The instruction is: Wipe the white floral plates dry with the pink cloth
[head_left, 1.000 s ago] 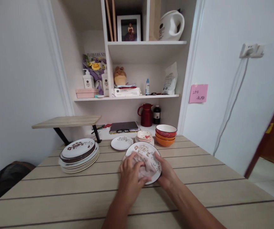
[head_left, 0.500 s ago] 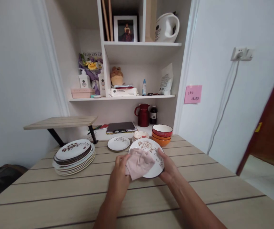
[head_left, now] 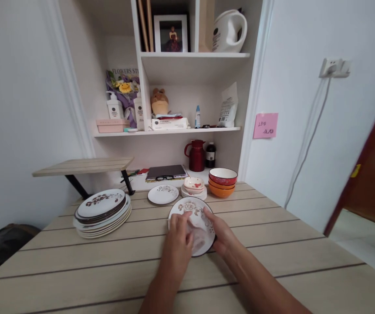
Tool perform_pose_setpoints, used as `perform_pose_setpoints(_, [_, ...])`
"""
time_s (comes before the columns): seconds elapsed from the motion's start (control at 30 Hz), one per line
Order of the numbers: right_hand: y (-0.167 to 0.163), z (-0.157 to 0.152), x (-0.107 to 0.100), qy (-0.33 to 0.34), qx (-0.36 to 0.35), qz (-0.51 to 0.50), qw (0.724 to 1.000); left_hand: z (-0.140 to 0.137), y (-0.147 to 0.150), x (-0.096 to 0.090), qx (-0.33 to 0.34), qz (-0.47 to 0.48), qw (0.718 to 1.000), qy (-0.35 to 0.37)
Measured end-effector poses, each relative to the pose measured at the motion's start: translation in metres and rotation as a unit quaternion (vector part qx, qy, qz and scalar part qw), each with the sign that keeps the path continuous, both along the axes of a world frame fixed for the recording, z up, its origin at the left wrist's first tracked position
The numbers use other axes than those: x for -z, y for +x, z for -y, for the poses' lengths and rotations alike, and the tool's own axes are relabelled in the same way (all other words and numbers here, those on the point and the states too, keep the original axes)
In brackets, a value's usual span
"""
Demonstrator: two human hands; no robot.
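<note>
A white plate (head_left: pixel 187 204) with brown flowers and a dark rim is held above the table, tilted toward me. My right hand (head_left: pixel 222 232) grips its right edge, thumb on top and fingers underneath. On the plate's face, a pale pink cloth (head_left: pixel 197 239) lies bunched and blurred by motion. My left hand (head_left: pixel 178 235) presses on this cloth with curled fingers, hiding part of the plate. Just behind, a similar flowered plate (head_left: pixel 163 194) lies flat on the table.
At the left a stack of plates (head_left: pixel 102 213) stands beside a small raised wooden shelf (head_left: pixel 82 165). Small dishes (head_left: pixel 194 188) and stacked bowls (head_left: pixel 222 183) stand behind my hands. Farther back are a red jug (head_left: pixel 196 156), a dark bottle (head_left: pixel 210 155) and glasses (head_left: pixel 165 177) on a laptop-like slab (head_left: pixel 166 171).
The plate has come lower and slightly left, uncovering the small dishes behind it. My left hand has slid over the plate's face, and the cloth is now mostly under it.
</note>
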State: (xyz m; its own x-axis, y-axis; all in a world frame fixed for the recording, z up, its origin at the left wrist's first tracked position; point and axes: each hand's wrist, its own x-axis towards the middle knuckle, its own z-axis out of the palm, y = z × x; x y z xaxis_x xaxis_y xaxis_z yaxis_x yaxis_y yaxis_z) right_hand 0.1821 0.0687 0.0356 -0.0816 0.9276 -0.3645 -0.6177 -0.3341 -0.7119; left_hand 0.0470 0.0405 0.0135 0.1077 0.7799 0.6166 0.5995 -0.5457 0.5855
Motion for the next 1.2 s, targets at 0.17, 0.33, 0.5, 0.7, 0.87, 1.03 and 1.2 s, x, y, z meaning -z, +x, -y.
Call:
perform_pose_setpoints(0.17, [-0.001, 0.0, 0.002, -0.008, -0.025, -0.02, 0.999, 0.001, 0.003, 0.0, 0.007, -0.03, 0.999, -0.033])
perform_pose_setpoints(0.33, [0.009, -0.009, 0.008, 0.002, -0.031, -0.058, 0.998, -0.006, -0.008, 0.002, 0.054, -0.068, 0.996, -0.023])
perform_pose_setpoints(0.5, [0.024, -0.017, 0.009, 0.029, 0.003, -0.079, 0.996, -0.008, -0.015, 0.006, 0.102, -0.198, 0.974, -0.031])
perform_pose_setpoints(0.7, [0.019, -0.012, 0.009, 0.028, -0.047, -0.033, 0.998, -0.004, -0.015, -0.005, 0.105, -0.25, 0.963, -0.007])
perform_pose_setpoints(0.87, [0.005, -0.001, 0.01, 0.016, -0.147, -0.008, 0.989, -0.005, -0.012, -0.011, 0.103, -0.272, 0.955, 0.061])
perform_pose_setpoints(1.03, [-0.001, 0.004, 0.009, 0.034, -0.132, 0.005, 0.991, -0.007, -0.018, -0.009, 0.004, -0.215, 0.975, 0.062])
perform_pose_setpoints(1.2, [0.001, -0.001, 0.008, -0.002, -0.103, 0.009, 0.995, -0.016, -0.022, 0.005, -0.016, -0.163, 0.985, 0.056])
